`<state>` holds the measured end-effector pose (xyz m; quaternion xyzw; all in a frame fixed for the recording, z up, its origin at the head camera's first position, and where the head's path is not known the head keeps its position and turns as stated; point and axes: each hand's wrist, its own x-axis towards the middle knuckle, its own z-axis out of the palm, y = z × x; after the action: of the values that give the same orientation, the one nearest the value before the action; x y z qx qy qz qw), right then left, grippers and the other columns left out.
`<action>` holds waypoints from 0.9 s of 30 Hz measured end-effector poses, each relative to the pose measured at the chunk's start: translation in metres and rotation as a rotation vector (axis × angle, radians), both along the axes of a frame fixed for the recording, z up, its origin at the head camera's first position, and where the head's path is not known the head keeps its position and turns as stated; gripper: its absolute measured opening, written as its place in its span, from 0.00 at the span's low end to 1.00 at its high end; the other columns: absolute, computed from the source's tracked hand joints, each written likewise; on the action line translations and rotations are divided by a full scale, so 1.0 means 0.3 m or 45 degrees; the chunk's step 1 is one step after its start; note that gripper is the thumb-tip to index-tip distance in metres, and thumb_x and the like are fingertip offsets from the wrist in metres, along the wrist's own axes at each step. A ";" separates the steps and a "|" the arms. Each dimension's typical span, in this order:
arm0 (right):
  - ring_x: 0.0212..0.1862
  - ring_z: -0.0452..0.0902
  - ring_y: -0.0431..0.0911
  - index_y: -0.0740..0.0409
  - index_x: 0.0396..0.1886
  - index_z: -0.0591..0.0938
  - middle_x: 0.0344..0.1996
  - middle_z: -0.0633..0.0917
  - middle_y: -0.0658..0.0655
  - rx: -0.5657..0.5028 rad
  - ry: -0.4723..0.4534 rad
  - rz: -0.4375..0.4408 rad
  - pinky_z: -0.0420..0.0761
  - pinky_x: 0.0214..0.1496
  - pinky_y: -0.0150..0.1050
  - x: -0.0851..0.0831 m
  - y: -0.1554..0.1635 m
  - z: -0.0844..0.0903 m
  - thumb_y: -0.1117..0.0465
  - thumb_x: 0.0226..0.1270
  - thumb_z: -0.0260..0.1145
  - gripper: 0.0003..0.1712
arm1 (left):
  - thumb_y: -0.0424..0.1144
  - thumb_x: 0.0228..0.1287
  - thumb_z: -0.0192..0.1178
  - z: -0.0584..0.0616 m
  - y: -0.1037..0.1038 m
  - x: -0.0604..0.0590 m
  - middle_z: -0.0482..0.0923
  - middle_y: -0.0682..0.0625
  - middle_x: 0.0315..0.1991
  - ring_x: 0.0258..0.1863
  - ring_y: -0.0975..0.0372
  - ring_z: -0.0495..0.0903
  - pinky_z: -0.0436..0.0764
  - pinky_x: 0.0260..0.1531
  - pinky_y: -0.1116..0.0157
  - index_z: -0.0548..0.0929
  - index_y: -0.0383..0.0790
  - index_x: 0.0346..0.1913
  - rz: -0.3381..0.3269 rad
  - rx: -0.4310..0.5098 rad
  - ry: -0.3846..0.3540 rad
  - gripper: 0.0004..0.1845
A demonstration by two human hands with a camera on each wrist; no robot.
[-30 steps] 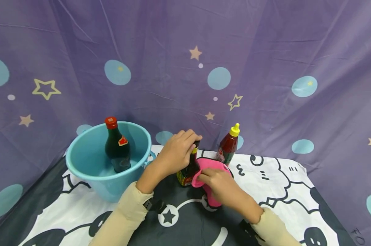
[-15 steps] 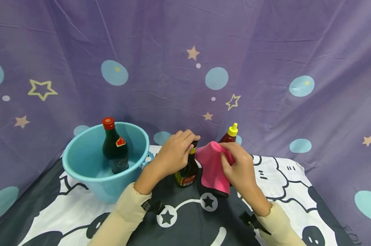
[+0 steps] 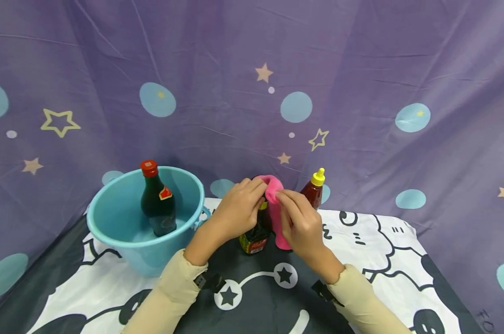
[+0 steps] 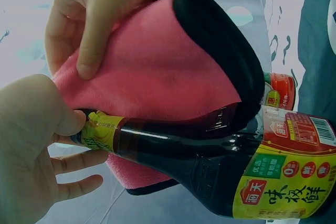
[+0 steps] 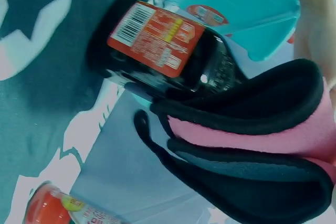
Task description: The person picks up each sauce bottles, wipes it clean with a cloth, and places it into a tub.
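My left hand [image 3: 239, 206] grips the capped top of a soy sauce bottle [image 4: 210, 150], which stands upright on the table; its dark glass and yellow-red label show in the left wrist view. With bent fingers, my right hand [image 3: 303, 227] pinches a pink cloth [image 3: 278, 227] against the bottle's far side and neck. In the left wrist view the cloth [image 4: 152, 72] has black edging and lies behind the neck. Folds of it, with a black hanging loop [image 5: 152, 135], hang beside the bottle in the right wrist view.
A light blue bucket [image 3: 145, 242] stands at left, a dark green bottle with a red cap [image 3: 153, 197] leaning inside it. Behind my right hand is a red sauce bottle [image 3: 312, 192] with a yellow nozzle cap. A purple curtain [image 3: 360, 69] hangs behind the printed tablecloth [image 3: 252, 311].
My right hand has lifted the pink cloth off the table beside the bottle, turned it, and brought it left against the bottle's neck. My left hand keeps its grip on the bottle's top.
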<state>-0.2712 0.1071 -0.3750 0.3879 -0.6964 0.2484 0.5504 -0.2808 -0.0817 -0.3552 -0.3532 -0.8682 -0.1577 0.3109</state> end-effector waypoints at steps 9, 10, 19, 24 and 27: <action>0.42 0.87 0.54 0.66 0.44 0.88 0.41 0.90 0.61 0.038 0.115 0.048 0.86 0.49 0.45 -0.022 -0.010 -0.014 0.75 0.71 0.57 0.14 | 0.28 0.67 0.57 0.010 0.004 -0.002 0.78 0.51 0.44 0.37 0.56 0.75 0.77 0.34 0.60 0.81 0.42 0.48 -0.006 0.014 0.018 0.10; 0.42 0.88 0.54 0.66 0.44 0.89 0.40 0.90 0.61 0.038 0.122 0.047 0.86 0.49 0.45 -0.022 -0.010 -0.014 0.75 0.71 0.56 0.15 | 0.28 0.67 0.57 0.010 0.004 -0.001 0.79 0.51 0.44 0.37 0.56 0.75 0.78 0.34 0.60 0.81 0.42 0.49 -0.005 0.013 0.015 0.11; 0.40 0.88 0.53 0.64 0.42 0.90 0.38 0.90 0.60 0.052 0.113 0.031 0.87 0.44 0.47 -0.008 -0.007 -0.013 0.75 0.71 0.56 0.16 | 0.28 0.68 0.57 0.003 0.006 0.009 0.79 0.51 0.45 0.37 0.56 0.76 0.78 0.34 0.60 0.82 0.41 0.50 0.001 0.009 0.011 0.12; 0.39 0.87 0.53 0.64 0.43 0.90 0.38 0.90 0.60 0.069 0.098 0.026 0.87 0.44 0.46 -0.005 0.000 -0.017 0.74 0.72 0.56 0.16 | 0.27 0.67 0.57 -0.002 0.010 0.007 0.79 0.51 0.46 0.38 0.56 0.77 0.79 0.35 0.60 0.82 0.41 0.52 -0.004 0.015 0.023 0.14; 0.40 0.88 0.53 0.64 0.43 0.90 0.38 0.90 0.60 0.081 0.077 0.032 0.87 0.45 0.47 -0.005 0.003 -0.014 0.73 0.73 0.57 0.14 | 0.27 0.66 0.57 -0.001 0.009 0.003 0.79 0.51 0.46 0.39 0.56 0.77 0.79 0.35 0.60 0.82 0.41 0.52 0.002 0.012 0.043 0.14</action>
<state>-0.2728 0.1080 -0.3792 0.4212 -0.6821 0.2211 0.5553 -0.2799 -0.0790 -0.3554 -0.3537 -0.8623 -0.1557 0.3273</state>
